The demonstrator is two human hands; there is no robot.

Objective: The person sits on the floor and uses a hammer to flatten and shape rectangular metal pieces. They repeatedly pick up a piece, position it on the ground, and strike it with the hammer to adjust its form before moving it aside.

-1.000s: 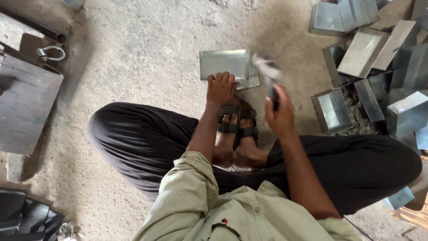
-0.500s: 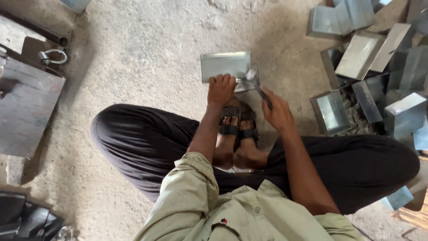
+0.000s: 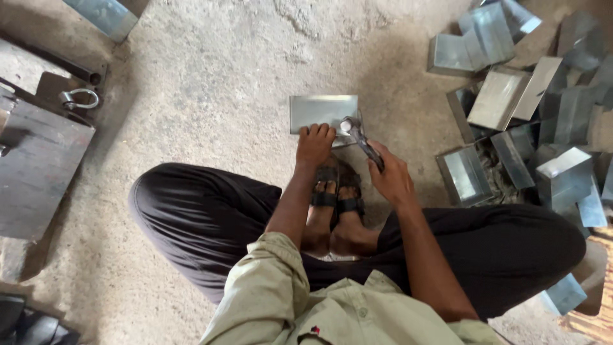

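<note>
Hammer (image 3: 361,135) in right hand (image 3: 391,176) touches metal sheet (image 3: 322,113).

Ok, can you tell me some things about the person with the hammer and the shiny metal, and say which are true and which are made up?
1. The right hand holds a hammer. True.
2. The left hand is up in the air. False: it presses down on the flat metal sheet piece lying on the floor.
3. The hammer head is at the right edge of the sheet piece. True.
4. The pile of folded metal boxes lies on the person's left. False: it lies on their right.
5. The person is barefoot. False: they wear dark sandals.
</note>
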